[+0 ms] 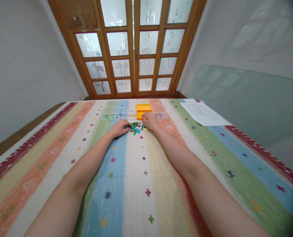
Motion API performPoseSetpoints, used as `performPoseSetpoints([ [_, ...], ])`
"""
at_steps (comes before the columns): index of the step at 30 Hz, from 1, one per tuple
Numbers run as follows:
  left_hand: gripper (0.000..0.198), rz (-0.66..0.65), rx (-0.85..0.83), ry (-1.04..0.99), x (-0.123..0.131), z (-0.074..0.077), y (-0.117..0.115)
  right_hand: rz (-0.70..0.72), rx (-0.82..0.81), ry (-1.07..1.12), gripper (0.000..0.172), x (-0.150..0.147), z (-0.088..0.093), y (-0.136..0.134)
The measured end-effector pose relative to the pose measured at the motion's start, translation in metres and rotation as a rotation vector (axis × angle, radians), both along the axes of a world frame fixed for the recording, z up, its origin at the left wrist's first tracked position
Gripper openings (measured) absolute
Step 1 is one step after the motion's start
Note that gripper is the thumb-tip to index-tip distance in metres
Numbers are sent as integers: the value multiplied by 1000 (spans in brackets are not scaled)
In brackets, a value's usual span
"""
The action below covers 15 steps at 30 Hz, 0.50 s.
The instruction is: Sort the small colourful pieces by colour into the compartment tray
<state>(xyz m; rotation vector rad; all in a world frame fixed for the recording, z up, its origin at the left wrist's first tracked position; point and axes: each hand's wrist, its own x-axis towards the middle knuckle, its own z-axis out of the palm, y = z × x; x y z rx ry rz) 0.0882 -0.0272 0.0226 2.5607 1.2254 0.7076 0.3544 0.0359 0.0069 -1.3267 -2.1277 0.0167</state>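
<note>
A small pile of mixed colourful pieces (136,127), green, blue, yellow and dark, lies on the striped tablecloth. My left hand (119,128) rests at the pile's left edge, its fingertips drawn together on pieces too small to make out. Just right of and beyond the pile, my right hand (150,120) reaches to the front right corner of an open orange box (144,107). Its fingers are bent and closed, partly covering the box's near section; whatever they hold is hidden.
Clear plastic trays flank the orange box: the left tray (115,112) has green pieces in it, the right tray (160,112) blue and red ones. Some yellow pieces (132,116) sit left of the box. A written paper sheet (202,113) lies at the table's far right.
</note>
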Motion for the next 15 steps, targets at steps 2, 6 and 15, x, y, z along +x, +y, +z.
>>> performPoseSetpoints([
  [2, 20, 6, -2, -3, -2, -2, 2, 1, 2, -7, 28, -1, 0, 0],
  [6, 18, 24, -1, -3, -5, -6, 4, -1, -8, -12, 28, -2, -1, -1],
  [15, 20, 210, -52, -265, -11, -13, 10, 31, -14, -28, 27, -4, 3, -8],
])
